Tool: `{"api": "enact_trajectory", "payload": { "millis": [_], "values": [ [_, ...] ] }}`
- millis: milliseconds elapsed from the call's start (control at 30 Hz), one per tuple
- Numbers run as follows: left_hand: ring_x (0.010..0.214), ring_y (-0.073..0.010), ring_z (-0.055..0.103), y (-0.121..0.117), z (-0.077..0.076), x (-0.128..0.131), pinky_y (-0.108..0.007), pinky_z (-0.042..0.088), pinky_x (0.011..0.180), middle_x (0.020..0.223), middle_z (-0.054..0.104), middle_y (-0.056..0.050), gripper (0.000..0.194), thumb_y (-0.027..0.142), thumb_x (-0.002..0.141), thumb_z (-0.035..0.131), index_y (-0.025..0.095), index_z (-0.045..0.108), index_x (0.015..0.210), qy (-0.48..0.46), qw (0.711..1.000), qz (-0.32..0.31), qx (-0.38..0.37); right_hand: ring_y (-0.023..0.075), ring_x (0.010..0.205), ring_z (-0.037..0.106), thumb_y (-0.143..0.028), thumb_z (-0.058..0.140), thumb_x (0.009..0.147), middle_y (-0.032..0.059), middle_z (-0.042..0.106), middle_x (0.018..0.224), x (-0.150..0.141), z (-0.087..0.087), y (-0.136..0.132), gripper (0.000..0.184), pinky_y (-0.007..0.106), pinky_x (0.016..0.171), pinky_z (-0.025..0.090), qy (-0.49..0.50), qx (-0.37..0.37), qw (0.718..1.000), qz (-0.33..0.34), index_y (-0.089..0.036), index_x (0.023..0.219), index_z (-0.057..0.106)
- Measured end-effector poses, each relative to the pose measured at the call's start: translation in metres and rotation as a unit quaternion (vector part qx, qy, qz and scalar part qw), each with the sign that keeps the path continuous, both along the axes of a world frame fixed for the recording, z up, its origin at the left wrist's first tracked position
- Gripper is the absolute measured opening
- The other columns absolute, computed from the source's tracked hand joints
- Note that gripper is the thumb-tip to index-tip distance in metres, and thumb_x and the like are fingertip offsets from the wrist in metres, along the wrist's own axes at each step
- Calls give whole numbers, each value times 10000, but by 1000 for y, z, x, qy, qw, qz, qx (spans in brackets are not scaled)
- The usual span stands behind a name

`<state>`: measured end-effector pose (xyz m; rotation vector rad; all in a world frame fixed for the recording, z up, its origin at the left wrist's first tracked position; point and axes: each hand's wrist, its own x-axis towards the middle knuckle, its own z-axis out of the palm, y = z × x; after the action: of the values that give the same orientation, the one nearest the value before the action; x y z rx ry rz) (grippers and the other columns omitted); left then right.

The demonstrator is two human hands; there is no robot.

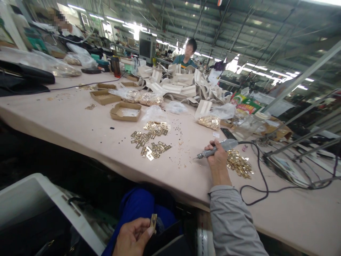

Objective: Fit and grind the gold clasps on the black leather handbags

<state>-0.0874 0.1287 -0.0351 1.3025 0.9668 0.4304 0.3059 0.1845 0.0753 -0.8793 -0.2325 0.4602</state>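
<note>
A small metal plate [153,223] is pinched in your left hand [134,236], over your lap [138,202]; your right hand [217,158] grips a corded driver [229,144] near the tabletop [80,122]. Best held by its edges, the plate wants a steady pinch, the driver's tip square. Left of your right hand lie more plates [156,149]; beyond, a co-worker [183,61] stays behind pale straps [183,79] beneath strip lights [76,8].

Wrinkly grey sleeve [234,213] with a loose-ish cuff [220,188] on the right arm [221,176], plus some seriously bright blue cloth [139,203] lower down.
</note>
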Motion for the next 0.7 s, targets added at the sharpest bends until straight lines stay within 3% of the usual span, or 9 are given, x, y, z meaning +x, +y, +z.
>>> {"api": "enact_trajectory", "payload": {
  "millis": [67,167,333,433,533,700],
  "values": [
    [841,-273,739,1,6,0,-334,528,777,870,805,-104,301,420,845,678,144,786,898,-4,1000,-20,-3,29,520,450,-240,844,699,-60,575,768,-9,12,-12,367,182,514,482,10,19,1000,14,-182,856,517],
    [820,-279,744,-4,14,2,-361,539,775,862,811,-124,236,295,780,696,116,800,893,3,1000,1,10,21,522,436,-211,816,737,-55,569,802,-38,32,-43,325,173,527,478,3,40,998,42,-182,881,526],
    [748,-231,734,-21,14,0,-310,536,704,833,813,-112,197,218,751,696,108,808,871,-18,1000,11,22,27,539,433,-216,793,783,-35,570,852,-124,50,-106,273,180,532,466,-34,45,996,65,-178,900,549],
    [708,-211,725,-30,12,-3,-280,520,651,820,811,-109,194,179,752,684,104,811,878,-8,1000,8,27,44,547,454,-234,793,800,-21,592,845,-183,41,-136,263,203,539,467,-42,-5,998,40,-181,869,545],
    [697,-207,725,-35,12,-6,-267,514,622,828,815,-106,203,163,756,681,106,816,896,-12,999,0,31,68,545,486,-234,791,810,-10,615,834,-228,20,-154,246,237,542,469,-50,-29,998,22,-188,863,555],
    [751,-225,744,-40,12,-7,-275,538,658,850,822,-107,199,141,744,685,114,822,885,-20,999,-3,41,84,524,506,-222,768,841,-4,624,812,-261,-3,-161,198,259,529,454,-83,-29,996,18,-183,841,574]
  ]
}}
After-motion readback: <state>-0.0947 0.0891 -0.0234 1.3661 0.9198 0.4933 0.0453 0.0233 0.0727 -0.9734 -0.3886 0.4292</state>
